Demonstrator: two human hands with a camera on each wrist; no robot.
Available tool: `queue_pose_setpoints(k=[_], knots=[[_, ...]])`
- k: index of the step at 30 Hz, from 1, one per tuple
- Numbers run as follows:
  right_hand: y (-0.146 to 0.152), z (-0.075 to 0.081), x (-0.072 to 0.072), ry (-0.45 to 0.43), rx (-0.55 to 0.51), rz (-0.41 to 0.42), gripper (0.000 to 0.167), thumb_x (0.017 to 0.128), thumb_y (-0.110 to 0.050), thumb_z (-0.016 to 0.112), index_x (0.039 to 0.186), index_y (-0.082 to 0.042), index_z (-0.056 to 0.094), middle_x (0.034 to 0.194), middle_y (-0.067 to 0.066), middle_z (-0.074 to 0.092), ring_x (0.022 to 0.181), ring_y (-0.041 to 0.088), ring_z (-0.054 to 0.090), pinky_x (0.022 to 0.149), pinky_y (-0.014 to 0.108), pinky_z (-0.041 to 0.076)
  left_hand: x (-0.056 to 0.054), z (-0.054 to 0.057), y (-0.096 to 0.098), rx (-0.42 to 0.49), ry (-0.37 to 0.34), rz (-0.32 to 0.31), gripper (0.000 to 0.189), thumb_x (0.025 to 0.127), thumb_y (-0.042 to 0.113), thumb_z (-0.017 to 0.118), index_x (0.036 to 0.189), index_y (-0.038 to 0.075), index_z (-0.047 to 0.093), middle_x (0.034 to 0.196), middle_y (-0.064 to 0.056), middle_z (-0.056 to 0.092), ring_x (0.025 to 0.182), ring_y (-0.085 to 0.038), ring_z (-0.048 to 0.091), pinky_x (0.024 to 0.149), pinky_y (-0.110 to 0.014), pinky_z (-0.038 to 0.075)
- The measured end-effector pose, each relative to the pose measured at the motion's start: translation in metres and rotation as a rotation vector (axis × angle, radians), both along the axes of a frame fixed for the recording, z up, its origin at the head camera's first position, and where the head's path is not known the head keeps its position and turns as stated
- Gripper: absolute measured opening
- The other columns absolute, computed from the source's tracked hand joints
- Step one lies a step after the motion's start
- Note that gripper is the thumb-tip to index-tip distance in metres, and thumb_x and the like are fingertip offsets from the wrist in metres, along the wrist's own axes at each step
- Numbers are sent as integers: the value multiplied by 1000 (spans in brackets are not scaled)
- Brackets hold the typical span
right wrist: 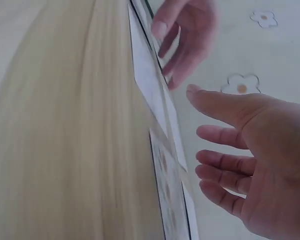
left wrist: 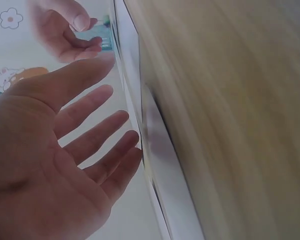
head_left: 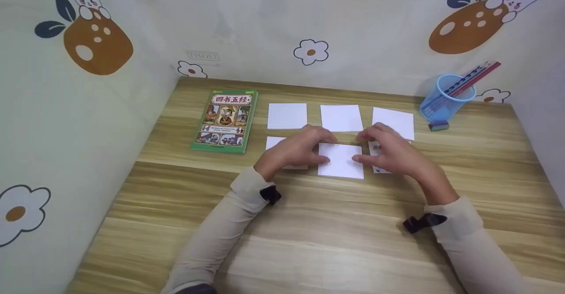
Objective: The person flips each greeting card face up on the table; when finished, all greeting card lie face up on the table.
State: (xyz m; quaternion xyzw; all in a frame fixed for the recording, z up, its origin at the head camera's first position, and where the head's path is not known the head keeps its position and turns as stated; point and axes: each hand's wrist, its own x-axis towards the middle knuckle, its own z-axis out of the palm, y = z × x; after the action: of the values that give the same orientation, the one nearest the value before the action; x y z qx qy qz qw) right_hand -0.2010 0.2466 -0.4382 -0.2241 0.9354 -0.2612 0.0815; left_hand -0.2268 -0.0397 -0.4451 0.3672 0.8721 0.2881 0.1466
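Observation:
A white square card [head_left: 340, 170] lies in the middle of the front row, with a hand over each side of it. My left hand [head_left: 296, 147] partly covers the front left card [head_left: 274, 141]; my right hand [head_left: 395, 152] hides much of the front right card [head_left: 380, 169], which bears a printed pattern. Both wrist views show the fingers spread and loosely bent, holding nothing and apart from the cards. Behind them are three blank white cards: back left [head_left: 287, 116], back middle [head_left: 340, 118] and back right [head_left: 401, 124], slightly turned.
A green-edged book [head_left: 226, 122] lies left of the cards on the wooden table [head_left: 309, 241]. At the back right stand a blue cup [head_left: 443, 104] of pencils and a small eraser [head_left: 438, 126]. A patterned wall covering [head_left: 256, 33] bounds the table's back.

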Motion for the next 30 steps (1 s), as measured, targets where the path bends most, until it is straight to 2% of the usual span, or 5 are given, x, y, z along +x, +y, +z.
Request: queue_pose_setpoints(k=[7, 16, 23, 27, 30], knots=[[-30, -8, 2, -7, 124, 34, 80, 81, -53, 94, 139, -6, 63, 133, 14, 60, 121, 31, 53, 104, 50, 48, 2, -4, 1, -68, -5, 14, 55, 95, 26, 86, 145, 10, 68, 150, -8, 66, 144, -27, 54, 126, -43, 41], [-35, -13, 2, -84, 91, -35, 77, 81, -50, 95, 136, -7, 62, 135, 14, 60, 126, 32, 51, 108, 51, 47, 9, -4, 0, -130, 0, 62, 63, 92, 34, 89, 147, 15, 65, 159, -8, 58, 147, -29, 49, 132, -49, 34], [-36, -14, 0, -87, 68, -38, 78, 79, -50, 96, 135, -8, 62, 134, 13, 63, 125, 32, 50, 109, 50, 43, 11, -5, -2, -137, 42, 48, 70, 87, 41, 92, 147, 18, 64, 159, -5, 58, 141, -28, 50, 120, -43, 47], [-34, -14, -2, -77, 60, -33, 78, 79, -49, 97, 135, -8, 62, 133, 13, 65, 125, 31, 50, 110, 50, 41, 10, -4, 0, -131, 47, 47, 69, 87, 39, 92, 146, 16, 65, 159, -5, 58, 141, -28, 49, 122, -43, 44], [-33, -14, -1, -88, 58, -33, 77, 81, -49, 95, 136, -8, 62, 132, 14, 64, 125, 32, 51, 109, 50, 44, 9, -3, 2, -130, 26, 55, 68, 88, 38, 92, 146, 16, 65, 158, -6, 58, 143, -28, 49, 131, -46, 36]])
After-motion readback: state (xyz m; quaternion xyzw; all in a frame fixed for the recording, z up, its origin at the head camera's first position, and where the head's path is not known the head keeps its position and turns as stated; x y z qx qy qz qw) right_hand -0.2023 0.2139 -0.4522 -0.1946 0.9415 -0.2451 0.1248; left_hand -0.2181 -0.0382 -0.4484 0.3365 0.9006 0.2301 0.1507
